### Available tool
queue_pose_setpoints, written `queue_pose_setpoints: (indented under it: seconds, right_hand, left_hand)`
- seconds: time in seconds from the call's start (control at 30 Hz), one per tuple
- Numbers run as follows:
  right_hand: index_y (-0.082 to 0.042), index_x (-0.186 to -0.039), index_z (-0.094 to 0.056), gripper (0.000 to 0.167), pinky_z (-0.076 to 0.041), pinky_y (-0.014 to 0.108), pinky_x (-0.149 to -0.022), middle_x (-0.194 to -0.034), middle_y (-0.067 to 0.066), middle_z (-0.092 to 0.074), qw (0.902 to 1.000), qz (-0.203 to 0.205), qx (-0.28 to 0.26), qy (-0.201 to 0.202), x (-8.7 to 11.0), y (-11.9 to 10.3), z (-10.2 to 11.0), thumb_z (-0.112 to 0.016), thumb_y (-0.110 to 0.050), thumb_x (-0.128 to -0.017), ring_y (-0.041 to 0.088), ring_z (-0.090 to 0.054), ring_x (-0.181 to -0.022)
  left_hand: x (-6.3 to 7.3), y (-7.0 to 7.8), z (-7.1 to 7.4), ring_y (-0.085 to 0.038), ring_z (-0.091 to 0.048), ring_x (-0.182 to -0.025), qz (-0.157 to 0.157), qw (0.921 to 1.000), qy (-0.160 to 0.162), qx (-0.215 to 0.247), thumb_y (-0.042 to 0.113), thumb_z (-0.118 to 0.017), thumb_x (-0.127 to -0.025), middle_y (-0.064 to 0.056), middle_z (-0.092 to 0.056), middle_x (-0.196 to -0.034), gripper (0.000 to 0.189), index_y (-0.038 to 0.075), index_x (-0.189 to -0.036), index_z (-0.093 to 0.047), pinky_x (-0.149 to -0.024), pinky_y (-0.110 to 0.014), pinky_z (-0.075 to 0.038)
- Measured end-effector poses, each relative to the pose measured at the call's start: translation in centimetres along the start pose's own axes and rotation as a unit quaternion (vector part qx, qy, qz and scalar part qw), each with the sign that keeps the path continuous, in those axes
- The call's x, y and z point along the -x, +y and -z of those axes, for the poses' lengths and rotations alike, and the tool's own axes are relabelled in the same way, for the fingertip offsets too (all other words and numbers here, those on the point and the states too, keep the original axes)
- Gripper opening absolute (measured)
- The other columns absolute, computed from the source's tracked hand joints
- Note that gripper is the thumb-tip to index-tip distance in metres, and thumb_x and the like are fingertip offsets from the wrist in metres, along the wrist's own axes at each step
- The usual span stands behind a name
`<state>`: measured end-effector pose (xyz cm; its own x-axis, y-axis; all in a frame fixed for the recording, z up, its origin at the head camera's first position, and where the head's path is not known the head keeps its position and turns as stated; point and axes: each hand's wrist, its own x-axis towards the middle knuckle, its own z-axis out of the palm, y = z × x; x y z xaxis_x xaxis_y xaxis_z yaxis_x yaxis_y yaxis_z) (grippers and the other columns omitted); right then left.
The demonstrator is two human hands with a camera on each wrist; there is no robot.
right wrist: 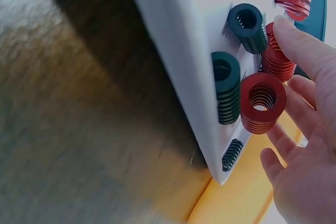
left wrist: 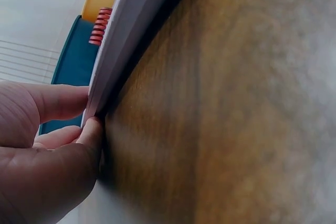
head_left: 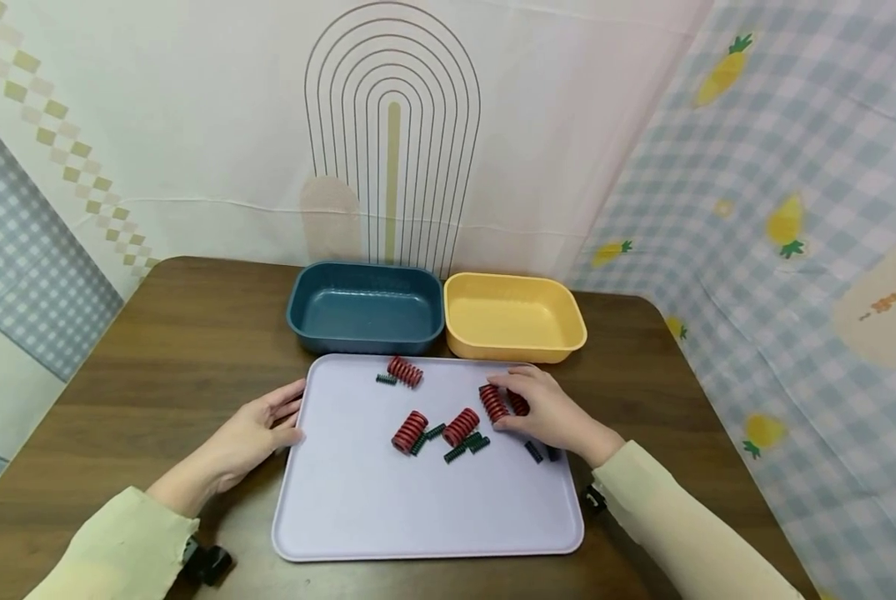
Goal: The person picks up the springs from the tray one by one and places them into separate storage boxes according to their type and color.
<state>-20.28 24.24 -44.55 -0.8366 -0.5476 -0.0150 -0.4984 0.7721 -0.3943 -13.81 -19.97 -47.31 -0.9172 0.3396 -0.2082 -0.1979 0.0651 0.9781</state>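
Note:
A lilac tray (head_left: 387,508) bears several thick red coil springs and several small dark green ones. My right hand (head_left: 548,412) pinches a red spring (head_left: 493,403) lengthwise, thumb at its near end and forefinger at its far end. Another red spring (right wrist: 262,103) lies under the palm, partly hidden in the head view. Two more red springs (head_left: 410,432) lie mid-tray among green springs (head_left: 456,452); one more (head_left: 406,372) is by the far rim. My left hand (head_left: 256,425) rests at the tray's left rim, fairly straight fingers and thumb touching the edge at separate spots.
A dark blue bin (head_left: 365,340) and a yellow bin (head_left: 515,347) stand side by side just behind the tray. Everything stands on a brown wooden table (head_left: 155,375). Printed cloth (head_left: 530,125) hangs behind the table and along its right side.

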Motion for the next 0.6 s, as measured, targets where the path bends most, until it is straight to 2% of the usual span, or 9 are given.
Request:
queue_pose_setpoints:
  seconds: [0.3,0.6]
  right_hand:
    - [-0.018,-0.131,-0.062,0.058,-0.033,0.048,-0.107,-0.129,0.001,-0.059,0.9995,0.028,0.003,0.013,-0.34,0.27,-0.08,-0.081,-0.035,-0.079,0.024,-0.041,-0.127]
    - [-0.018,-0.124,-0.065,0.054,-0.04,0.042,-0.1,-0.121,-0.005,-0.061,0.9983,0.032,-0.035,0.033,-0.59,0.52,-0.51,-0.083,-0.036,-0.076,0.017,-0.051,-0.114]
  left_hand:
    - [-0.19,-0.01,-0.06,-0.032,-0.023,-0.141,0.001,1.0,0.0,0.004,-0.014,-0.055,-0.088,-0.027,-0.021,-0.154,0.078,0.001,-0.154,-0.016,-0.1,-0.023,-0.039]
    - [-0.17,0.06,0.05,-0.032,-0.025,-0.14,0.006,1.0,0.0,-0.002,-0.013,-0.057,-0.089,-0.026,-0.021,-0.154,0.078,0.001,-0.154,-0.016,-0.101,-0.025,-0.038]
